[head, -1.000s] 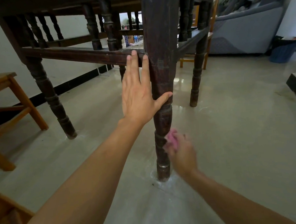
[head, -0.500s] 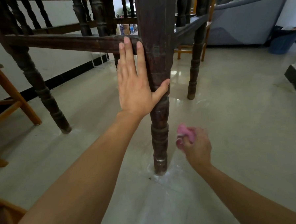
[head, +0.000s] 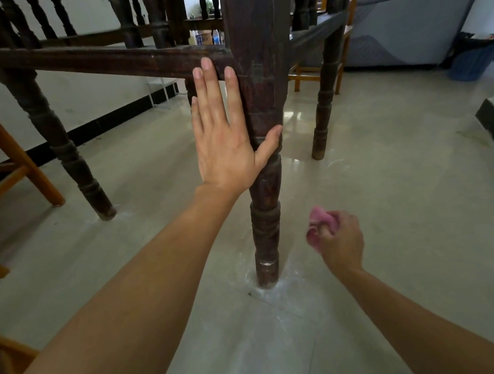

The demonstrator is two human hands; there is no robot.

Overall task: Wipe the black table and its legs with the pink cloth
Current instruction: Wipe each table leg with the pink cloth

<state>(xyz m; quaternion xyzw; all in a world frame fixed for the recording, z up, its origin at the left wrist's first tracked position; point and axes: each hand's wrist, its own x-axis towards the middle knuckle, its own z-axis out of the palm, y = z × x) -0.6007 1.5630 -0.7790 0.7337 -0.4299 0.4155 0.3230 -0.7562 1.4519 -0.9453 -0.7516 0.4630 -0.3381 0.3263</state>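
**Hands.** The left hand (head: 223,148) lay flat and open against the near table leg (head: 267,234). Its fingers were straight and pointed to 12 o'clock, their tips reaching the side rail (head: 104,61), and the thumb was spread across the leg's front. The right hand (head: 340,242), at 3 o'clock from the leg's lower section and clear of it, was curled round the pink cloth (head: 320,220). The cloth was a crumpled wad protruding from the fist toward 11 o'clock.

**Table.** The black table (head: 315,31) showed as a worn, brown-black frame. The near leg was a square upper post passing into ringed, turned sections, with a pale scuff band near the foot. Whitish residue ringed that foot on the glossy pale floor (head: 397,179). Further legs stood at 9 o'clock (head: 66,156) and 1 o'clock (head: 323,105) of it.

**Surroundings.** An orange wooden stool (head: 19,170) stood at 9 o'clock, with a grey sofa (head: 409,35) and a blue bin (head: 473,57) toward 2 o'clock.
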